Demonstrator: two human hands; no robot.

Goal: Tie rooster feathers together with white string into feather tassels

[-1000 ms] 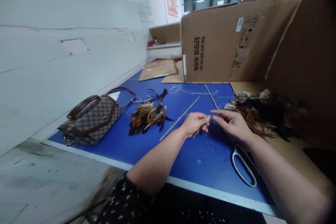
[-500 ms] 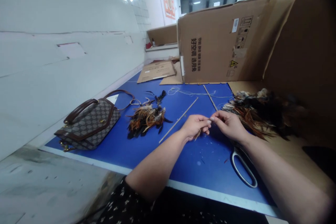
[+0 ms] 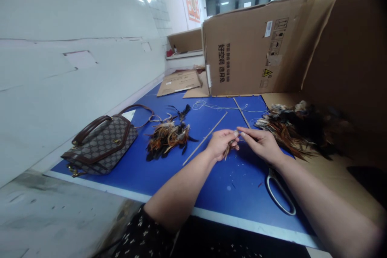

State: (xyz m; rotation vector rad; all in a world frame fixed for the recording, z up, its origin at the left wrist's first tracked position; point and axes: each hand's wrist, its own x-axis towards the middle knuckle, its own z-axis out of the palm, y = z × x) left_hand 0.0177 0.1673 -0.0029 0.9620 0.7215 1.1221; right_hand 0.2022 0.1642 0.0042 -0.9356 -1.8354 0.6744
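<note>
My left hand [image 3: 223,144] is closed in a pinch around a small bunch of brown feathers [image 3: 227,153], whose tips hang below the fingers. Right at its fingertips, my right hand [image 3: 260,143] has thumb and forefinger nearly together; what they pinch, if anything, is too small to make out. Scissors [image 3: 279,193] lie under my right forearm, one handle loop showing and the blades hidden. Beyond my right wrist spreads a big pile of brown, black and white feathers [image 3: 290,129]. A smaller feather pile [image 3: 167,137] rests left of my left hand.
On the blue tabletop [image 3: 211,193] lie two thin sticks, one [image 3: 205,138] left of my hands and another [image 3: 241,112] behind them. Loose thread [image 3: 208,105] curls behind. A patterned handbag [image 3: 102,143] stands at left. A large cardboard box [image 3: 250,48] blocks the back right.
Both hands have shifted slightly left. My right fingers are straighter than before, and more of the feathers shows beneath my left hand.
</note>
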